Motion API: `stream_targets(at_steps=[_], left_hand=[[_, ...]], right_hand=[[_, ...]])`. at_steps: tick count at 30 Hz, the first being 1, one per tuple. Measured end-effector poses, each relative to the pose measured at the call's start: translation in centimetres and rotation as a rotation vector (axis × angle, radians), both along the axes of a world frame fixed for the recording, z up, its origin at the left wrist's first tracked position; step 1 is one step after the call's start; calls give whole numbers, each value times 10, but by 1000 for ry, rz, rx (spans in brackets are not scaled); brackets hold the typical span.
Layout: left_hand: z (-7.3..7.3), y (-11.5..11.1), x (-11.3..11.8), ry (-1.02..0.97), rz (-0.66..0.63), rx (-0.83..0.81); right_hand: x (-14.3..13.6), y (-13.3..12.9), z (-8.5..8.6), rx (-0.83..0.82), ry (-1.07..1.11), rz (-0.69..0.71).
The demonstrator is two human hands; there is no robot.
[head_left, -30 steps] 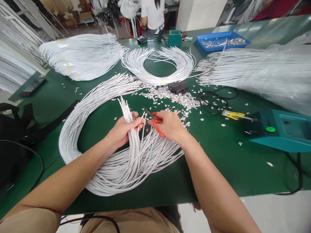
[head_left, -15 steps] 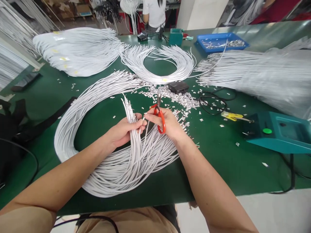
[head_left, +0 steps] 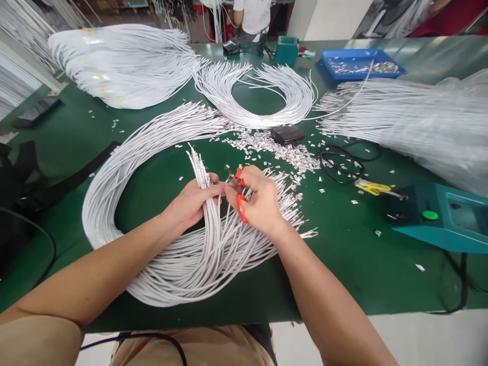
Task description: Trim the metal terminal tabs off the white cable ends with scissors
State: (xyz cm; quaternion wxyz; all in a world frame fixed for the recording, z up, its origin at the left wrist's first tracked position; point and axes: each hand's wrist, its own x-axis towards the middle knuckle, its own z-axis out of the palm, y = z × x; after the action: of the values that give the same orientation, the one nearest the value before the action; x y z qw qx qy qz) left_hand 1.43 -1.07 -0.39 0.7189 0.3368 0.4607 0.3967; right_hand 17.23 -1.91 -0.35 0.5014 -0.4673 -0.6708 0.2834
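My left hand (head_left: 194, 201) is closed round a bunch of white cables (head_left: 211, 223), whose cut ends stick up above the fingers. My right hand (head_left: 261, 198) is closed on red-handled scissors (head_left: 241, 207), close against the left fingertips. The scissor blades point left towards the left thumb; what lies between them is hidden by the fingers. A large curved bundle of white cables (head_left: 101, 203) lies on the green table round both hands, its stripped ends fanning out right of my right hand.
Small white scraps (head_left: 267, 142) lie beside a black block (head_left: 287, 134). Further cable bundles (head_left: 125, 66) stand at the back left and right (head_left: 412, 112). A blue tray (head_left: 328, 73), yellow-handled tool (head_left: 371, 187) and teal machine (head_left: 438, 218) are on the right. A person (head_left: 255, 18) is behind.
My right hand has turned the scissors from pointing up to pointing left, towards the left fingertips. My left hand still grips the bunch. The view has shifted slightly.
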Motion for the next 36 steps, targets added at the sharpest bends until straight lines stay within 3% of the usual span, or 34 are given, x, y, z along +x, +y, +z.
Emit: stream_targets(at_steps=[4,7,10,13,15,18,21,25,36], left_hand=[[2,1,-1,24,-39,0],[3,1,-2,32,-56,12],[2,0,-1,37,-61,20],[3,0,-1,7,-37,21],[4,-1,-2,-28,-26,3],[5,0,-3,-83,-46,-30],[5,1,-5,-111,-63,-54],[3,2,-6,-103,-71,-60],[-4,4,-7,-51,-74,-42]], right_hand=[[4,5,0,-283,321,-140],[6,9,2,-451,420,-18],[5,8,4,-510,404,68],[7,5,3,-427,197,-21],[12,5,1,-296,-68,-57],[19,4,-5,-105,-497,-31],[24,3,-8,-34,-755,-35],[27,2,-9,-20,-890,-65],[31,4,-11,-56,-962,-56]])
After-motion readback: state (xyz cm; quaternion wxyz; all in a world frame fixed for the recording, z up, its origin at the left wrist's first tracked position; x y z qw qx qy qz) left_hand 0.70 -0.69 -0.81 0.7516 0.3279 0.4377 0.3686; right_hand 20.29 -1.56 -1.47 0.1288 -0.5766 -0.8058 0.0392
